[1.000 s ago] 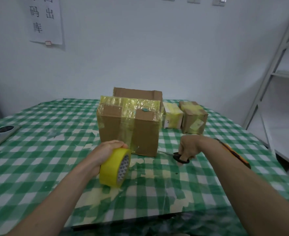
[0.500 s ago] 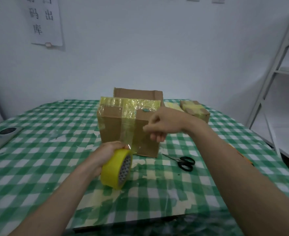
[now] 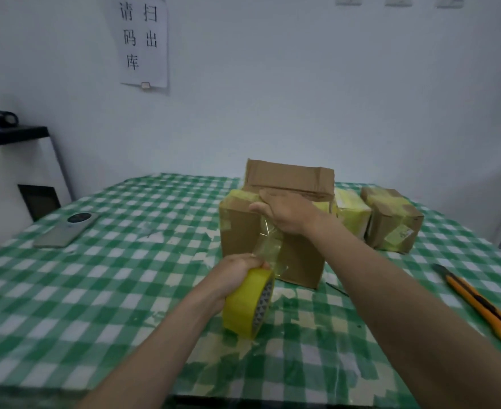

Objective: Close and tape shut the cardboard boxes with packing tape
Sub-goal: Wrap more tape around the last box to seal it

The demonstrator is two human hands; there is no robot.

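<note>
A brown cardboard box [image 3: 239, 228], partly wrapped in yellowish tape, stands at the middle of the table. My right hand [image 3: 284, 212] lies flat on its top front edge, fingers straight, pressing down. My left hand [image 3: 236, 271] grips a yellow roll of packing tape [image 3: 249, 302] just in front of the box. A clear strip of tape [image 3: 268, 246] runs from the roll up the box's front face to my right hand.
A taller brown box [image 3: 290, 177] stands behind the taped one. Two small taped boxes [image 3: 352, 212] [image 3: 394, 222] sit to the right. An orange utility knife [image 3: 479, 305] lies at the right, a phone [image 3: 67, 230] at the left. The green checked tablecloth [image 3: 96, 290] covers the table.
My right hand left the scissors on the table, rose to the box and now lies flat on its top. The view swung left; the scissors are hidden behind my right arm.
</note>
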